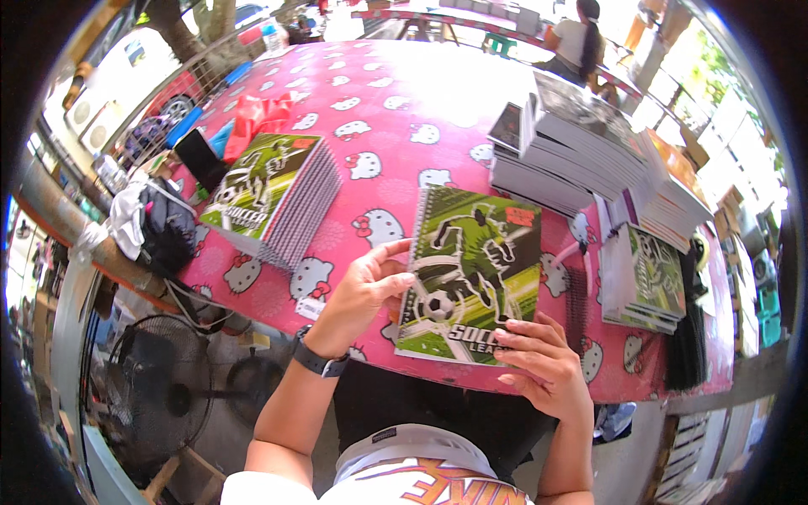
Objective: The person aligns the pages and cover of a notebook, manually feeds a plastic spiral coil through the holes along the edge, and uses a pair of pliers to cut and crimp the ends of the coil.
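Note:
A spiral-bound notebook (471,278) with a green soccer-player cover is tilted up at the table's near edge, in front of me. My left hand (370,290) pinches its coil-bound left edge between thumb and fingers. At the lower right corner, my right hand (543,362) grips the cover's edge, its fingertips over the front. Left of them stands a neat stack of matching notebooks (265,189), coils facing right. Further right sits a pile of notebooks (648,278) with the same cover. A dark loose coil (576,307) lies between that pile and the held notebook.
Tall stacks of thick paper blocks (581,147) fill the right rear of the pink patterned table (379,160). A bundle of black coils (688,345) hangs at the right edge. Red plastic (257,122) lies far left. A fan (160,387) stands below; another person (576,42) sits beyond.

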Motion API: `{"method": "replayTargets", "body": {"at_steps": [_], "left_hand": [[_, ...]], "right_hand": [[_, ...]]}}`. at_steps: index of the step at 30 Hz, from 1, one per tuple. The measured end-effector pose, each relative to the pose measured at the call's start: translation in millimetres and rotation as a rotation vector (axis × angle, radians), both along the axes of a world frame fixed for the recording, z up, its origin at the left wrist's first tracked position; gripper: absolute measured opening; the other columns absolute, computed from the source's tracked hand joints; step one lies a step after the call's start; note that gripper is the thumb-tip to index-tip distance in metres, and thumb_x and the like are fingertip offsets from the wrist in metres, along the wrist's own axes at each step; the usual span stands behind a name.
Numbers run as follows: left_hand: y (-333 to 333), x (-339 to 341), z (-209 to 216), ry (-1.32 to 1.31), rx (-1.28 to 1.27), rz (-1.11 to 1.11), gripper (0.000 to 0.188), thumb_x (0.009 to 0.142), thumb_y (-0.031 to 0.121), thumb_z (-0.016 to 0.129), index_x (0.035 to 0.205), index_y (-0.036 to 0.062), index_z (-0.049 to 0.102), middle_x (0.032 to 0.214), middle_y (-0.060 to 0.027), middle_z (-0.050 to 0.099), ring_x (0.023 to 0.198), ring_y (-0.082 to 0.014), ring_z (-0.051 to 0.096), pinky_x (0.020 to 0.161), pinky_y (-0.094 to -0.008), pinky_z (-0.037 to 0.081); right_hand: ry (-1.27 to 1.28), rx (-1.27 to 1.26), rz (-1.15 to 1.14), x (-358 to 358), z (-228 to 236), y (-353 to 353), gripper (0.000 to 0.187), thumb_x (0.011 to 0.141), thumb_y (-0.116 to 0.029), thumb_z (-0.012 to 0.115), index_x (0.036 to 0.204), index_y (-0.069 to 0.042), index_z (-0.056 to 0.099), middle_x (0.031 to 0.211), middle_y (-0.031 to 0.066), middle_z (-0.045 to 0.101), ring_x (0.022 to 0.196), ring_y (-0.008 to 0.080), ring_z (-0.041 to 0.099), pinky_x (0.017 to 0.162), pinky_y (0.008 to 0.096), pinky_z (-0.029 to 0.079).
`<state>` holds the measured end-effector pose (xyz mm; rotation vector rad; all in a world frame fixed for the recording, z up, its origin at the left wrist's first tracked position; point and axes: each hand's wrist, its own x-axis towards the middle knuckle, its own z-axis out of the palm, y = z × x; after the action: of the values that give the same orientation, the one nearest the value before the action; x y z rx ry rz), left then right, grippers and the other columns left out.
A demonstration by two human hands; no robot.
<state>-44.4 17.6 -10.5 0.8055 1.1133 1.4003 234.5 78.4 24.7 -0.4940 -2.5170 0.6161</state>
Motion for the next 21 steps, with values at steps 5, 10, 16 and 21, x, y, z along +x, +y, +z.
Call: {"method": "replayTargets", "body": {"at_steps": [5, 10, 16, 21], "left_hand": [[6.6, 17.1, 12.0, 0.118, 0.078, 0.103, 0.052, 0.086, 0.004, 0.06, 0.132, -0.0069, 0.038, 0.102, -0.0105, 0.063, 0.077, -0.0093, 0.061, 0.063, -0.022, 0.05], [5.5, 4.5, 76.4, 0.935, 0.348, 0.171, 0.05, 0.078, 0.004, 0.069, 0.125, 0.01, 0.052, 0.084, -0.0015, 0.063, 0.072, -0.0058, 0.056, 0.063, -0.0218, 0.045], [12.7, 15.9, 150.4, 1.156, 0.781, 0.073, 0.027, 0.075, -0.003, 0.066, 0.101, 0.0041, 0.062, 0.088, -0.0042, 0.064, 0.081, -0.0127, 0.059, 0.073, -0.0283, 0.048], [28.8, 27.1, 151.7, 1.437, 0.927, -0.101, 0.031, 0.068, -0.006, 0.063, 0.096, 0.0071, 0.065, 0.077, -0.0064, 0.063, 0.074, -0.0228, 0.06, 0.069, -0.0326, 0.048]], "right_hand": [[0.112, -0.202, 0.042, -2.9, -1.8, 2.8, 0.025, 0.074, -0.014, 0.072, 0.099, -0.01, 0.069, 0.106, 0.0039, 0.067, 0.109, 0.0233, 0.058, 0.099, 0.0423, 0.037], [0.495, -0.293, -0.339, 0.1, 1.2, 9.6, 0.05, 0.072, -0.025, 0.077, 0.114, -0.004, 0.062, 0.121, 0.0121, 0.059, 0.111, 0.0254, 0.056, 0.096, 0.0385, 0.04], [0.686, -0.221, -0.351, 7.6, 6.4, 10.8, 0.042, 0.071, -0.008, 0.075, 0.111, -0.002, 0.062, 0.109, 0.0129, 0.062, 0.1, 0.0233, 0.059, 0.085, 0.0335, 0.046], [0.489, -0.342, -0.371, 11.6, -35.0, 5.4, 0.029, 0.073, -0.002, 0.071, 0.102, -0.002, 0.067, 0.094, 0.0122, 0.067, 0.081, 0.018, 0.064, 0.069, 0.0292, 0.05]]}}
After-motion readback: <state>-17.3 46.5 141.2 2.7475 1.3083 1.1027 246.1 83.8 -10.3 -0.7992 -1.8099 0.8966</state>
